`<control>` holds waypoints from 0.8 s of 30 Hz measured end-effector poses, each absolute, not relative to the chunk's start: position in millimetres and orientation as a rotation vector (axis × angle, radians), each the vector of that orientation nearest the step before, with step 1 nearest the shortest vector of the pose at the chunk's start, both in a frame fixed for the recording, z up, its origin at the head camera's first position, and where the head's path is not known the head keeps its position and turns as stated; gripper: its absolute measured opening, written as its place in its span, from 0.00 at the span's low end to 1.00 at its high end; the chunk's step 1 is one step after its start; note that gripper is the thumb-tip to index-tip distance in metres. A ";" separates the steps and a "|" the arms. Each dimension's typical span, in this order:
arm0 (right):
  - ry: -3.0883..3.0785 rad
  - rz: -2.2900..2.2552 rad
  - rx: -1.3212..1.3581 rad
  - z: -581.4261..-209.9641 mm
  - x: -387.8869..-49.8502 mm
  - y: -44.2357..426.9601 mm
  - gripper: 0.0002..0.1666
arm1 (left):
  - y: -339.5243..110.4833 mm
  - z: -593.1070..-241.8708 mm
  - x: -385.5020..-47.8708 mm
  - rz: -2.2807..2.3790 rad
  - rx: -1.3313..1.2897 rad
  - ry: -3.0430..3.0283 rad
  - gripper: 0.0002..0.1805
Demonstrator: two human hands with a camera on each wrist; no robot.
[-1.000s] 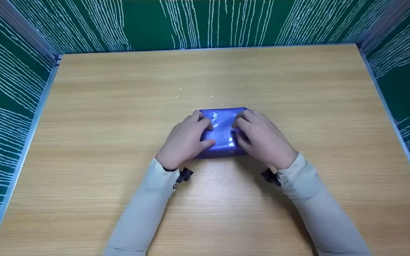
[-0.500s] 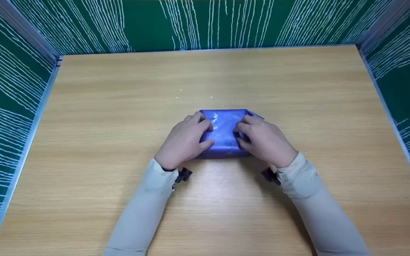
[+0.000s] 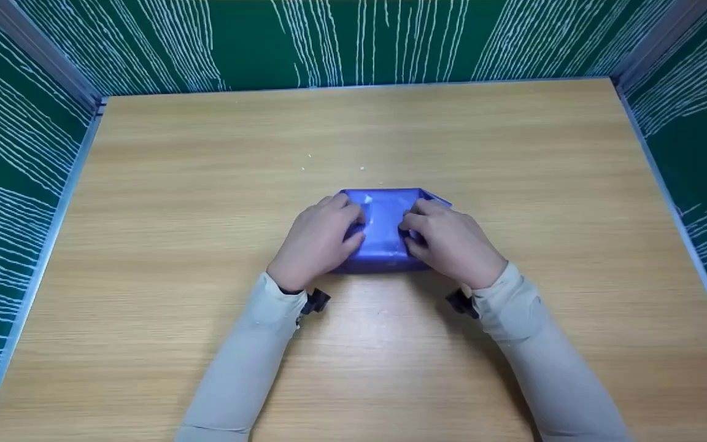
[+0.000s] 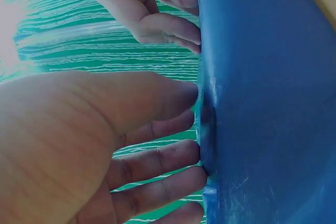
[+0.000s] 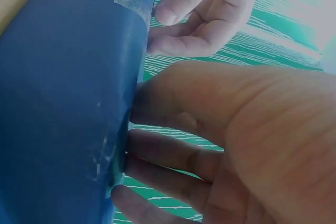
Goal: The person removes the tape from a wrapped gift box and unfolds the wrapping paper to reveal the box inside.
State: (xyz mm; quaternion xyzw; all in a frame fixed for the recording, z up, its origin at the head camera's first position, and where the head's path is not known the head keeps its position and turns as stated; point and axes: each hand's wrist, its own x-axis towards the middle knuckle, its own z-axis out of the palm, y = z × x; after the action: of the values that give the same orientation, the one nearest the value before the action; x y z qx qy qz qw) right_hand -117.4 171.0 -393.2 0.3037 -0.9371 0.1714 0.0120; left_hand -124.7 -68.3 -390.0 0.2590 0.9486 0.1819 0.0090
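A shiny blue wrapped package (image 3: 384, 230) lies flat on the wooden table. My left hand (image 3: 318, 240) rests on its left part, thumb and fingers spread with their tips against the wrapping. On the right end, my right hand (image 3: 455, 239) touches the wrapping with its fingertips, beside a dark fold. A pointed flap (image 3: 436, 197) of the wrapping sticks out behind that hand. Both wrist views show fingertips touching the package's upper edge, thumb and fingers apart. A strip of clear tape (image 5: 131, 3) is on the near face. The package's contents are hidden.
Green panels (image 3: 249, 46) with white streaks stand along the back and both sides of the table (image 3: 175, 184). A few tiny white specks (image 3: 362, 168) lie behind the package. A dark wrist device (image 3: 315, 301) sits under each sleeve.
My right hand has shifted slightly toward me from the package's far right corner, and the pointed flap there now shows. My left hand has stayed almost where it was.
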 end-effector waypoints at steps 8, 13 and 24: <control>-2.909 0.547 0.941 -392.7 -117.1 170.7 0.06 | -68.5 -393.6 -127.8 0.596 0.741 2.954 0.13; -2.910 0.544 0.934 -392.3 -117.0 169.6 0.06 | -69.2 -392.6 -127.8 0.615 0.738 2.936 0.11; -2.967 0.517 0.920 -394.1 -116.8 166.6 0.09 | -69.0 -391.8 -128.8 0.579 0.747 2.953 0.14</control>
State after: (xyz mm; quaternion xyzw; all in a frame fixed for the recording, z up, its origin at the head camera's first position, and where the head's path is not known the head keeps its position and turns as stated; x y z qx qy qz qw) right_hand -116.8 166.6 -394.1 0.2921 -0.9422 0.1641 -0.0039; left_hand -128.8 -69.0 -391.8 0.2410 0.9522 0.1865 0.0206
